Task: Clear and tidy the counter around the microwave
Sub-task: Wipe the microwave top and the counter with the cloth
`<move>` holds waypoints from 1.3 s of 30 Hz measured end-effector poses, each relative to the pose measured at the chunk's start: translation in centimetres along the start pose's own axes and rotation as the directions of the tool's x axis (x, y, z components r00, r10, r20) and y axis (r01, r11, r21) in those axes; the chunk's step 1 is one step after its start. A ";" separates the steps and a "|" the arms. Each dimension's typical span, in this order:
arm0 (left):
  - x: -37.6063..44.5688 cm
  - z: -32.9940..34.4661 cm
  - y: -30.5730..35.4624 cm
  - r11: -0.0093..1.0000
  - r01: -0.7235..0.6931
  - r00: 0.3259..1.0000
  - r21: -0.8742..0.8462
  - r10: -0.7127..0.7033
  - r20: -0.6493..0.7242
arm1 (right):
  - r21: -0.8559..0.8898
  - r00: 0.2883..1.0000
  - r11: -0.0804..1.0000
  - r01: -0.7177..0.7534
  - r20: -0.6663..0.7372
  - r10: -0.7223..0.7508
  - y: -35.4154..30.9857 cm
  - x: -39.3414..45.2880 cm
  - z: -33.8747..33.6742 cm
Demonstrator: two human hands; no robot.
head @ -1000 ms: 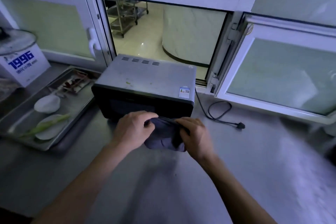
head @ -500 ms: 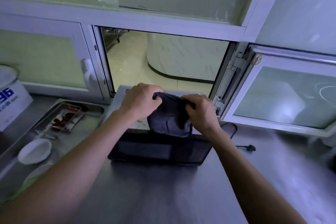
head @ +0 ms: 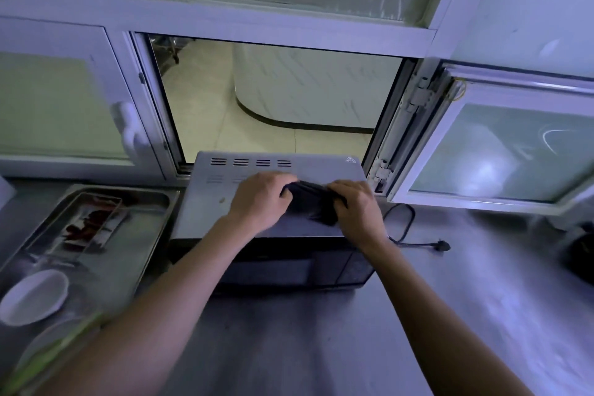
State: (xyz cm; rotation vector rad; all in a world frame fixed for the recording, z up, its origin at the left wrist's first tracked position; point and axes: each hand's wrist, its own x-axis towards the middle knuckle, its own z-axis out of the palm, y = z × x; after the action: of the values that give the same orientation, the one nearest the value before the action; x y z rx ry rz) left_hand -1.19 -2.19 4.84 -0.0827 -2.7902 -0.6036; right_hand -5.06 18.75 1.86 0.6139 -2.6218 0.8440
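Observation:
A grey microwave (head: 212, 202) with a dark door stands on the steel counter (head: 321, 347) below an open serving window. On its top panel lies a dark bunched cloth (head: 313, 204). My left hand (head: 260, 199) grips the cloth's left end and my right hand (head: 358, 207) grips its right end. Both hands rest on the microwave's top, near its right half. Most of the cloth is hidden under my fingers.
A steel tray (head: 151, 235) sits left of the microwave, holding a white dish (head: 33, 296), a small container of red food (head: 90, 225) and something green. The microwave's black cord and plug (head: 442, 246) lie loose on the counter at right. An open window sash (head: 501, 145) stands beyond it.
Both hands lifted the cloth from in front of the microwave door up onto its top panel and lowered it there. The view has tilted upward and closer.

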 end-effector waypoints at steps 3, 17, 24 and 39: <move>-1.9 2.2 -0.6 0.999 -0.050 0.995 -0.012 0.051 0.082 | -0.035 0.997 0.999 -0.018 0.073 0.021 0.8 -2.8 1.6; -2.7 6.2 -0.3 0.955 -0.106 0.963 0.277 0.029 0.268 | -0.283 0.866 0.946 -0.159 0.421 0.271 0.2 -3.5 3.1; -0.3 8.1 4.7 0.892 -0.167 0.921 0.421 -0.011 0.388 | -0.338 0.866 0.930 -0.144 0.411 0.284 4.6 -3.4 1.1; -0.8 7.2 4.1 0.912 -0.043 0.935 0.409 -0.107 0.337 | -0.291 0.863 0.949 -0.119 0.442 0.244 3.2 -2.8 1.4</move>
State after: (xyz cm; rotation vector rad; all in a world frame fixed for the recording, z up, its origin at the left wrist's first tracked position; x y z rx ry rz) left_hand -1.85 4.50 -0.03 -0.0619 -3.2087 0.0143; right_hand -4.46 21.06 -1.88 0.5594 -3.2095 0.4209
